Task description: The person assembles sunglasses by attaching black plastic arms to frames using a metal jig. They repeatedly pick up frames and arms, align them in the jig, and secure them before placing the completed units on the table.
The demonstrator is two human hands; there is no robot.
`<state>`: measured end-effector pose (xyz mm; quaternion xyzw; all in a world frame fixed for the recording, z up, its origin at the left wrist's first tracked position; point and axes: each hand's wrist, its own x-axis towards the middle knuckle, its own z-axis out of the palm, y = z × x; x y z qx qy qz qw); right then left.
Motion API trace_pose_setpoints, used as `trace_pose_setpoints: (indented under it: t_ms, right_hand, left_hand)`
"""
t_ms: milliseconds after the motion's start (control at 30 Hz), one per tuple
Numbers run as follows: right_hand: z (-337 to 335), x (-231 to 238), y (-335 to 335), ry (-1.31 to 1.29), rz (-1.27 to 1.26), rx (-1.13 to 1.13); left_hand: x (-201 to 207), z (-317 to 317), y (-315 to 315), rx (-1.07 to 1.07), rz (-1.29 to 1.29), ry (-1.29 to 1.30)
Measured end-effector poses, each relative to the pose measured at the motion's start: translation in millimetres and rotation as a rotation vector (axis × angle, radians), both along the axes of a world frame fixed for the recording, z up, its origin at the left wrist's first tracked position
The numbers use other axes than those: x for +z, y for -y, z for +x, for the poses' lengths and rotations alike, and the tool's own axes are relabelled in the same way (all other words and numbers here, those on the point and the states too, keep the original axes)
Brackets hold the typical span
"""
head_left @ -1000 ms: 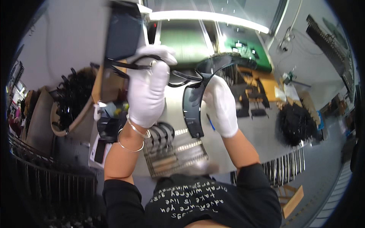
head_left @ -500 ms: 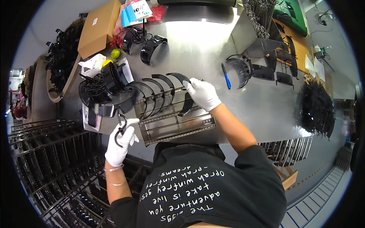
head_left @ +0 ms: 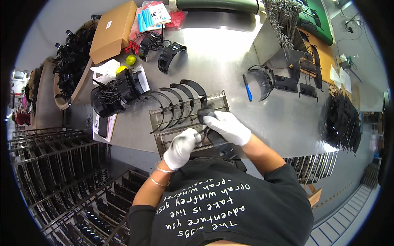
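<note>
My right hand (head_left: 228, 128), in a white glove, grips a black curved piece (head_left: 219, 141), blurred by motion, over the right part of a metal rack (head_left: 223, 98). My gloved left hand (head_left: 183, 148) is closed in a pinch just left of that piece; what its fingertips hold is hidden. Several thin black curved bands (head_left: 193, 86) stand side by side in the rack, behind and left of my hands.
At the left lies a heap of black curved parts (head_left: 108, 98); more parts (head_left: 170, 57) sit farther back beside a cardboard box (head_left: 113, 30). A blue pen (head_left: 247, 88) and curved black pieces (head_left: 266, 82) lie at the right. Dark racks (head_left: 53, 164) stand at the lower left.
My left hand has come right from the heap to meet the right hand over the rack. My right hand has left the last band in the rack and drawn nearer my body.
</note>
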<state>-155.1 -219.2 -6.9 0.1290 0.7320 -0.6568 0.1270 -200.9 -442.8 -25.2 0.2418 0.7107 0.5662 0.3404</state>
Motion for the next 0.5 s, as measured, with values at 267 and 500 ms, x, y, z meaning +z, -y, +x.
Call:
trace_pose_setpoints:
  t_ms: [267, 500]
  right_hand:
    - [-34, -88, -55, -0.314, 0.747, -0.241]
    - [-53, -78, -44, -0.14, 0.825, -0.043]
  left_hand:
    - [18, -36, -28, 0.03, -0.15, 0.189]
    - [2, -15, -16, 0.033, -0.198, 0.314]
